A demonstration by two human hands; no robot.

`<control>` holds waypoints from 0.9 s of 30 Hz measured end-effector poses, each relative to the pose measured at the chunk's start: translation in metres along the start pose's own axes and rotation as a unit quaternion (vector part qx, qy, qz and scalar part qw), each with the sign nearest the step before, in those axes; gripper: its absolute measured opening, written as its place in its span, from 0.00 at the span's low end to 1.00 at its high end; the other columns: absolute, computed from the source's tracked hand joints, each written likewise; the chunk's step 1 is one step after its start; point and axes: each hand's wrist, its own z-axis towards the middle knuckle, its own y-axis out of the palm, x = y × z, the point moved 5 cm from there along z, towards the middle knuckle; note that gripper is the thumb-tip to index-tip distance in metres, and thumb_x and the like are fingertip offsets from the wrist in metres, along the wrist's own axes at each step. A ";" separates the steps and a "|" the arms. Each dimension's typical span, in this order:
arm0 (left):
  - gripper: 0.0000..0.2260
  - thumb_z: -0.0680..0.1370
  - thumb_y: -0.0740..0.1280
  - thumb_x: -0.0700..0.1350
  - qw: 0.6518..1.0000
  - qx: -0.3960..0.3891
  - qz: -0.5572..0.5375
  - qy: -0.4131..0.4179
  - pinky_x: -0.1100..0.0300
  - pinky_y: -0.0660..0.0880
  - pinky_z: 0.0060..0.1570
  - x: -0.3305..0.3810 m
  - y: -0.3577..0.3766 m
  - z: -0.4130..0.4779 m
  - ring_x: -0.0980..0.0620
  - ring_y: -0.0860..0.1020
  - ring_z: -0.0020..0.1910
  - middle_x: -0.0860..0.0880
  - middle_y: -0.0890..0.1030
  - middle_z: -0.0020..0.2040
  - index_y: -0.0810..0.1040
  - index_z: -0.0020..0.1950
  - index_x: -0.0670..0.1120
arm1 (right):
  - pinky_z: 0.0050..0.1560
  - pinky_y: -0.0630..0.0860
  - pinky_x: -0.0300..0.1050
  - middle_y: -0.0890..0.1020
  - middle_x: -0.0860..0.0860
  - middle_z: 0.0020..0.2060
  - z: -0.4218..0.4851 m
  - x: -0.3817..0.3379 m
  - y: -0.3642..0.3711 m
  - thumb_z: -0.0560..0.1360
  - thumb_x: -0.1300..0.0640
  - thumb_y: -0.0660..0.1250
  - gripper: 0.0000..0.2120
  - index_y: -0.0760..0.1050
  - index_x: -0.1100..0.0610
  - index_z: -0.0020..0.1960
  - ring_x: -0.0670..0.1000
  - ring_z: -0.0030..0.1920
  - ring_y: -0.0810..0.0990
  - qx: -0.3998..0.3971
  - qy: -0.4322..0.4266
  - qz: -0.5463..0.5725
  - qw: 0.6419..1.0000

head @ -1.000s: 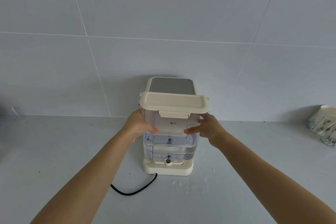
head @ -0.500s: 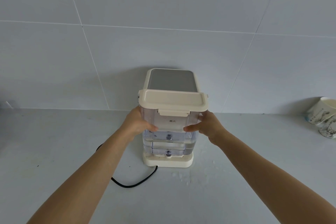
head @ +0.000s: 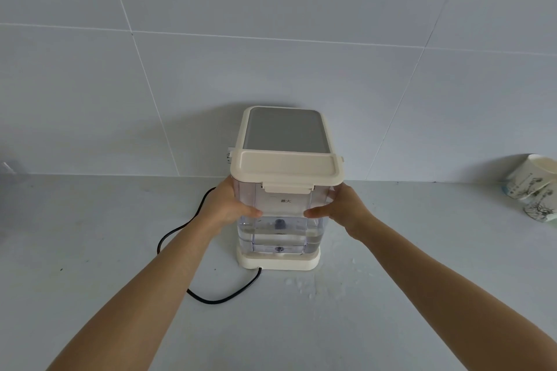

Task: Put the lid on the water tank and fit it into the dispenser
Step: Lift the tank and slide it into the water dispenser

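Observation:
A clear water tank (head: 280, 229) with some water in it carries a cream lid (head: 286, 167) clipped on top. It stands on the cream base (head: 278, 262) of the dispenser (head: 284, 129), right against the dispenser's body, whose grey top shows behind the lid. My left hand (head: 226, 205) grips the tank's left side and my right hand (head: 343, 208) grips its right side, thumbs on the front face.
A black power cord (head: 211, 298) loops over the counter left of the base. Water drops (head: 304, 285) lie in front of the base on the right. Two patterned paper cups (head: 530, 187) lie at the far right by the tiled wall.
The tank has come down in both hands onto the dispenser's base; its lid now sits about level with the dispenser's top. My view has tipped a little.

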 end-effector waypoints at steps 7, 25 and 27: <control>0.32 0.62 0.77 0.37 0.999 -0.009 0.024 0.025 0.59 0.69 0.55 0.000 0.001 -0.001 0.50 0.73 0.53 0.52 0.75 0.49 0.71 0.64 0.45 | 0.65 0.68 0.52 0.75 0.53 0.63 0.001 0.006 0.000 0.60 0.69 0.76 0.36 0.68 0.57 0.64 0.55 0.66 0.70 -0.007 0.000 -0.008 1.000; 0.28 0.66 0.75 0.39 0.997 0.002 0.051 0.056 0.64 0.66 0.40 0.003 0.002 -0.015 0.52 0.70 0.47 0.57 0.71 0.39 0.70 0.63 0.43 | 0.66 0.68 0.52 0.75 0.53 0.64 0.000 0.014 0.001 0.61 0.64 0.76 0.37 0.66 0.55 0.66 0.55 0.65 0.71 -0.001 -0.017 -0.045 0.999; 0.28 0.66 0.75 0.39 0.997 0.012 0.051 0.057 0.64 0.67 0.41 0.003 0.002 -0.017 0.51 0.71 0.48 0.57 0.72 0.39 0.70 0.63 0.43 | 0.66 0.68 0.53 0.75 0.53 0.65 -0.002 0.013 0.001 0.61 0.63 0.76 0.37 0.65 0.55 0.67 0.56 0.66 0.70 -0.003 -0.021 -0.053 0.998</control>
